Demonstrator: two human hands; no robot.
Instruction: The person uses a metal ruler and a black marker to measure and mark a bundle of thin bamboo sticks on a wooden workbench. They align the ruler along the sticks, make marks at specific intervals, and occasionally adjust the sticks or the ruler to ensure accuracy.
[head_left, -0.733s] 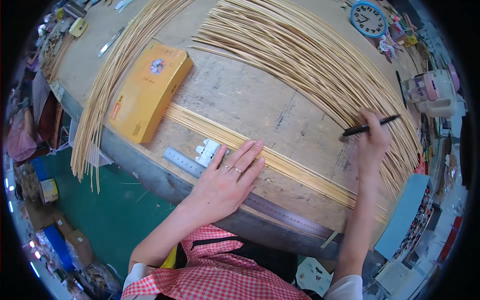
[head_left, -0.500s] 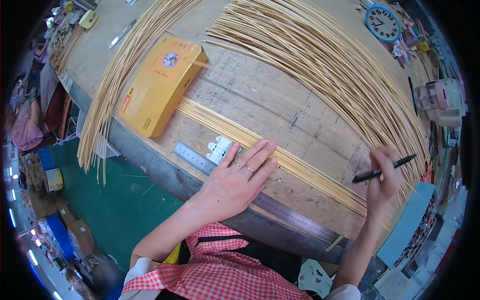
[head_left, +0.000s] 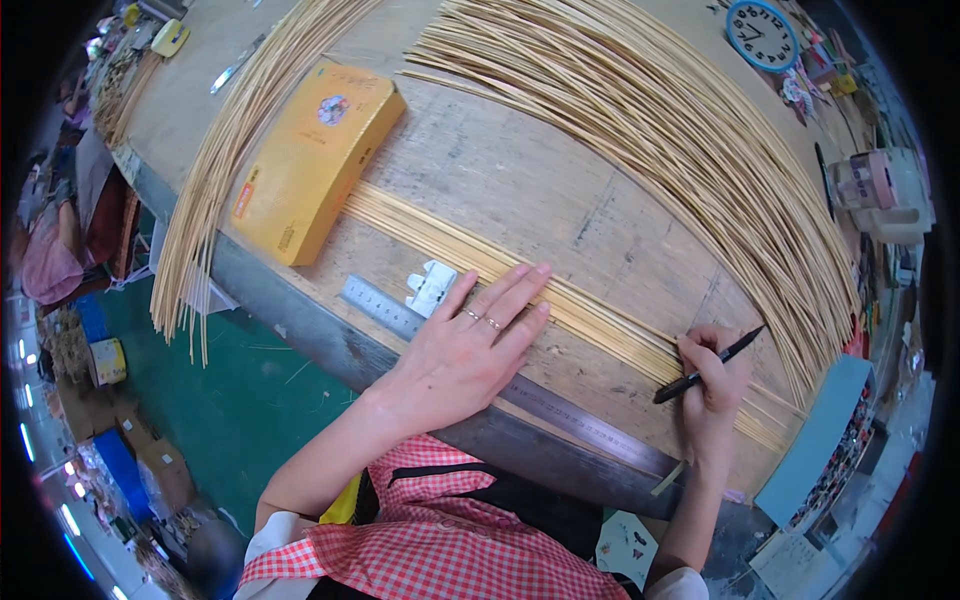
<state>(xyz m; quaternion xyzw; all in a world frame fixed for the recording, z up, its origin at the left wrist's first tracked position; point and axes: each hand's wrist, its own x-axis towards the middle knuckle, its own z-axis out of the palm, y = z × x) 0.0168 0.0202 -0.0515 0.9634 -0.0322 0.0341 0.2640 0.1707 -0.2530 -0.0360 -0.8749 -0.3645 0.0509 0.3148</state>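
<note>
Noted on surface (head_left: 490, 170): box (head_left: 312, 165) at left, ruler (head_left: 590, 423) before stick row (head_left: 605, 325), stick pile (head_left: 640, 100) behind, clock (head_left: 762, 36) far right.

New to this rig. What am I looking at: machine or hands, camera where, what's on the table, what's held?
No machine: these are a person's two bare hands. The view looks down from a fisheye camera on their head, the left one of a pair, so straight edges bend near the rim and picture left is the person's left.

The left hand lies over a flat row of thin sticks and across a metal ruler. The right hand holds a black pen.

Also on the table: a yellow box, two larger stick bundles, left and far side, and a blue-rimmed clock.
</note>
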